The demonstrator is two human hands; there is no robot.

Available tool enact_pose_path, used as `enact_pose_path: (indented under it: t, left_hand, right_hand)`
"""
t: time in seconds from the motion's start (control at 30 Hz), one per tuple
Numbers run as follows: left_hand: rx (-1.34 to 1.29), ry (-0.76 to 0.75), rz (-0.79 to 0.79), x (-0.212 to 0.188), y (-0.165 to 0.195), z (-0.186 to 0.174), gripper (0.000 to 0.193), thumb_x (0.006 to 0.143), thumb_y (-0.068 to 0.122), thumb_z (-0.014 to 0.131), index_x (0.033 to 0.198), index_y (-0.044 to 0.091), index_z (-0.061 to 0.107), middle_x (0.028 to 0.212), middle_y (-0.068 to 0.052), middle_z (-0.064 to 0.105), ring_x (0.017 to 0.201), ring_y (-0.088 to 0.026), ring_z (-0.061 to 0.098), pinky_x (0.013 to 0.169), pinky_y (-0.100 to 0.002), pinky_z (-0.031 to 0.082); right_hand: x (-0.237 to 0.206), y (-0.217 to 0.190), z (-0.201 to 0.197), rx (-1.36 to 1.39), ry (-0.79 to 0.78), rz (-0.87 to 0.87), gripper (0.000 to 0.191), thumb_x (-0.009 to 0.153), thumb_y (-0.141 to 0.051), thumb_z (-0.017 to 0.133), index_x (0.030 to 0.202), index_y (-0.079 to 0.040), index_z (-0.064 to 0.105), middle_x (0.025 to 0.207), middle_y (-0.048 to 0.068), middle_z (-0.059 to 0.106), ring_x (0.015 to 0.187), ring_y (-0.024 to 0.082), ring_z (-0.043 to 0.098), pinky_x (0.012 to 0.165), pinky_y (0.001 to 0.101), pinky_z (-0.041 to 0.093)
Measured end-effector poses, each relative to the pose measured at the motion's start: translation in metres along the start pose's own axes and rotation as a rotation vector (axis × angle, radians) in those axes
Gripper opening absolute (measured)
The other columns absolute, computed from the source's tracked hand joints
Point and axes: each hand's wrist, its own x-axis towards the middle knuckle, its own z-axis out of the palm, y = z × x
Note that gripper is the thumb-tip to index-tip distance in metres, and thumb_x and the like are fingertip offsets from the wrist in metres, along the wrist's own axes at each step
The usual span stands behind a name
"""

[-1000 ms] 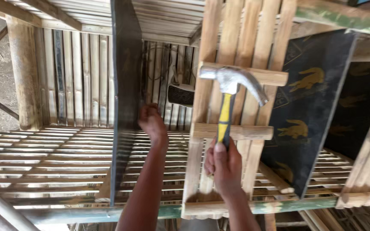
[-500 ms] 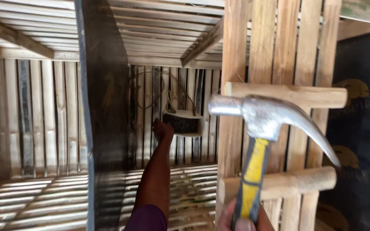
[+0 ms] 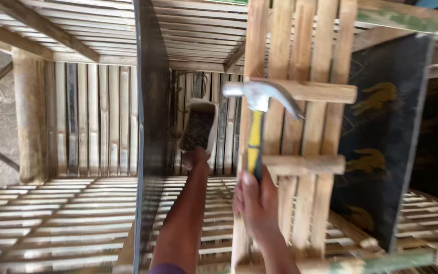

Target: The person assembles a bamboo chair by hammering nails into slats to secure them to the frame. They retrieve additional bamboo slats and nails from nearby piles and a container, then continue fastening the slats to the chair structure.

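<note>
Inside a slatted bamboo cage [image 3: 77,213] split by a dark upright divider panel [image 3: 150,127], with a barred door of wooden slats [image 3: 300,152] at the front, the work looks like the nailing or fitting stage. At the back wall hangs a small dark feeder box [image 3: 198,129], and the left hand [image 3: 194,158] reaches to its lower edge, whether gripping it or only touching I cannot tell. Closed round the yellow handle, the right hand [image 3: 257,200] holds a claw hammer [image 3: 257,122] upright before the door; by my judgement a blow calls for steadying the box first.
</note>
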Motion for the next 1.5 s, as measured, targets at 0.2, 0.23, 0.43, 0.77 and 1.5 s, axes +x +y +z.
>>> enact_pose_path:
  t: [0.2,0.23,0.43,0.77,1.5]
  left_hand:
    - [-0.568,-0.153,0.068,-0.092,-0.003,-0.089,0.021,0.082,-0.003,0.064,0.095,-0.019,0.061,0.093,-0.021,0.071,0.069,-0.028,0.076,0.058,-0.039,0.060]
    - [-0.645,-0.196,0.104,-0.113,-0.007,-0.103,0.018,0.081,-0.007,0.060,0.096,-0.016,0.061,0.093,-0.019,0.068,0.068,-0.028,0.076,0.061,-0.039,0.063]
    - [-0.688,-0.299,0.277,-0.228,-0.007,-0.190,0.013,0.084,-0.010,0.059,0.090,-0.019,0.065,0.090,-0.025,0.073,0.067,-0.030,0.077,0.063,-0.034,0.064]
    - [0.044,-0.103,1.094,-0.376,-0.015,-0.291,0.029,0.097,0.013,0.057,0.076,-0.003,0.069,0.070,-0.018,0.073,0.055,-0.020,0.075,0.048,-0.029,0.061]
    - [0.712,-0.167,1.336,-0.592,-0.238,0.249,0.029,0.079,0.016,0.070,0.099,-0.005,0.071,0.099,-0.029,0.069,0.090,-0.047,0.069,0.081,-0.054,0.056]
  right_hand:
    - [-0.020,-0.042,-0.001,-0.068,-0.009,0.047,0.028,0.106,-0.033,0.052,0.097,-0.006,0.050,0.064,-0.002,0.045,0.044,0.006,0.043,0.036,0.0264,0.039]
    - [-0.030,-0.047,-0.004,-0.038,-0.004,0.034,0.031,0.106,-0.034,0.053,0.096,-0.005,0.049,0.065,-0.002,0.044,0.045,0.006,0.043,0.037,0.0261,0.039]
    - [-0.095,-0.086,-0.036,0.072,0.050,0.023,0.031,0.103,-0.036,0.054,0.096,-0.007,0.052,0.063,-0.002,0.043,0.042,0.007,0.039,0.035,0.0279,0.038]
    - [-0.193,-0.154,-0.106,0.174,0.184,-0.130,0.028,0.105,-0.034,0.055,0.097,-0.008,0.051,0.065,-0.004,0.041,0.046,0.006,0.038,0.039,0.0283,0.037]
    - [-0.238,-0.070,-0.579,-0.189,0.717,0.193,0.039,0.103,-0.040,0.059,0.090,-0.003,0.058,0.057,0.007,0.055,0.045,0.015,0.055,0.042,0.0362,0.044]
